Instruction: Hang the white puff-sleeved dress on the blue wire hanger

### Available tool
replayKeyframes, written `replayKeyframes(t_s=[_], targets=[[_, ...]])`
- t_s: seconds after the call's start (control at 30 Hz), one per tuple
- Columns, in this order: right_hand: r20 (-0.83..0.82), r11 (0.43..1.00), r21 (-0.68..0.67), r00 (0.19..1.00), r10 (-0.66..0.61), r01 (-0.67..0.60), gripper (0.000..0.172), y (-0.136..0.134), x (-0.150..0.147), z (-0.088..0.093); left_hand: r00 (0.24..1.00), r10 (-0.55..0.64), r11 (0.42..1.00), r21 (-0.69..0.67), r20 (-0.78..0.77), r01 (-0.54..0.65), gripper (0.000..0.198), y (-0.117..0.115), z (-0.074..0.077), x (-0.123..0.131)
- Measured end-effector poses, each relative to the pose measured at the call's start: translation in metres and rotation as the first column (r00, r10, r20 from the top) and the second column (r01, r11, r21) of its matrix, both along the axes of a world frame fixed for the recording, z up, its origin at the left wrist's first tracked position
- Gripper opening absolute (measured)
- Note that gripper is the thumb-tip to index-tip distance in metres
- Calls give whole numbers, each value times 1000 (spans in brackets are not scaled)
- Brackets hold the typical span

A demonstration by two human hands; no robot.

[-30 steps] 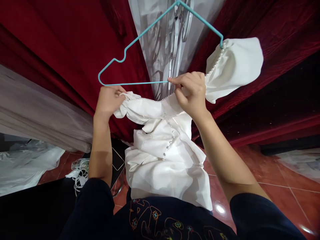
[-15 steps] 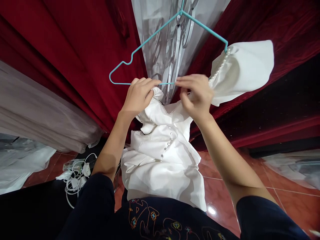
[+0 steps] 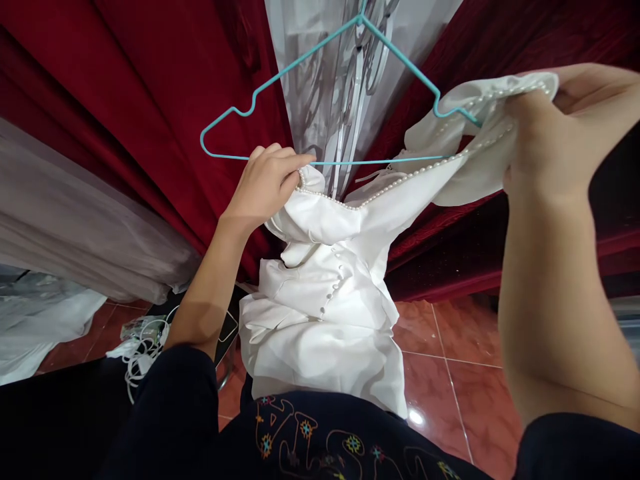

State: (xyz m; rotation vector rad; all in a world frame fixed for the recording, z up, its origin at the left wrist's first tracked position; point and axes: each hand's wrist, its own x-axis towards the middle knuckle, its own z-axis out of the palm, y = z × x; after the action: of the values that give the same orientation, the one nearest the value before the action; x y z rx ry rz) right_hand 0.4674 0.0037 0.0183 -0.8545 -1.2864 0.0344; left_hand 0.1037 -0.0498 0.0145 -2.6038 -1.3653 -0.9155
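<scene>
A white dress with a pearl-beaded neckline and a row of small buttons hangs in front of me. My left hand is closed round the lower bar of a turquoise hanger, with the dress's left shoulder bunched under its fingers. At far right my right hand grips the beaded right shoulder of the dress, pulling it outward. The hanger's right end goes into that shoulder opening, while its left end sticks out bare. Fabric hides some of my right fingers.
Red curtains hang on both sides, with a pale grey curtain at left. A silvery metal rack stands behind the hanger. White cables lie on a black surface at lower left. Red tiles cover the floor.
My right hand has moved from the hanger's lower bar out to the right, stretching the dress's shoulder over the hanger end. My left hand shifted slightly left with the hanger.
</scene>
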Motion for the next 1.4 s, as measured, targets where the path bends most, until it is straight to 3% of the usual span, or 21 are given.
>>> replayKeyframes(t_s=[0.07, 0.13, 0.23, 0.3, 0.37, 0.47, 0.63, 0.73, 0.83, 0.9, 0.97, 1.03, 1.1, 1.13, 1.2, 1.27, 1.33, 1.4], targets=[[6, 993, -108, 999, -39, 40, 27, 1, 14, -8, 1000, 8, 1000, 1, 4, -8, 41, -2, 1, 0], [86, 952, -296, 995, -56, 80, 40, -7, 21, -19, 1000, 24, 1000, 6, 13, -24, 41, -2, -1, 2], [340, 869, -482, 938, 71, 110, 36, -37, 12, -26, 999, 35, 999, 10, 32, -35, 44, 2, -8, 8], [484, 898, -440, 847, 218, 21, 24, -57, -5, -22, 998, 28, 1000, 6, 48, -28, 45, 6, -13, 12], [540, 945, -314, 801, 259, -94, 23, -69, -28, -14, 998, 18, 1000, -2, 64, -18, 45, 8, -16, 16], [516, 977, -177, 834, 193, -117, 27, -64, -62, -13, 996, 21, 1000, -14, 85, -20, 44, 10, -17, 19], [441, 982, -180, 889, 125, -49, 31, -37, -93, -48, 997, 13, 1000, 4, 77, -13, 42, 10, -22, 19], [375, 994, -112, 926, 45, -3, 35, -31, -96, -63, 987, 44, 986, 153, 158, -68, 38, 4, -40, 21], [372, 993, -115, 928, 37, 6, 35, -32, -94, -64, 936, 35, 941, 305, 351, -150, 27, -9, -67, 18], [370, 994, -109, 928, 40, 1, 33, -33, -93, -62, 898, 57, 945, 265, 437, -189, 23, -16, -83, 10], [370, 995, -101, 929, 27, 11, 32, -34, -93, -60, 839, 164, 959, 114, 518, -258, 21, -14, -93, -5], [378, 995, -98, 926, 7, 33, 33, -35, -94, -61, 721, 293, 934, -27, 629, -356, 15, -1, -95, -28], [386, 994, -97, 922, -4, 44, 37, -34, -96, -62, 583, 337, 894, -57, 739, -445, 7, 21, -88, -54], [386, 994, -99, 922, -3, 45, 38, -34, -96, -63, 551, 319, 880, -26, 771, -474, 14, 33, -82, -66], [368, 994, -103, 930, -2, 43, 35, -32, -97, -64, 598, 263, 841, 124, 757, -526, 33, 58, -63, -88], [351, 994, -103, 936, 3, 35, 32, -31, -97, -66, 708, 215, 823, 265, 673, -502, 42, 81, -40, -100], [355, 994, -108, 935, 11, 29, 33, -30, -97, -66, 795, 181, 832, 340, 579, -438, 40, 101, -16, -100], [362, 993, -115, 932, 15, 29, 35, -31, -97, -65, 838, 140, 877, 327, 527, -352, 32, 113, 4, -89]])
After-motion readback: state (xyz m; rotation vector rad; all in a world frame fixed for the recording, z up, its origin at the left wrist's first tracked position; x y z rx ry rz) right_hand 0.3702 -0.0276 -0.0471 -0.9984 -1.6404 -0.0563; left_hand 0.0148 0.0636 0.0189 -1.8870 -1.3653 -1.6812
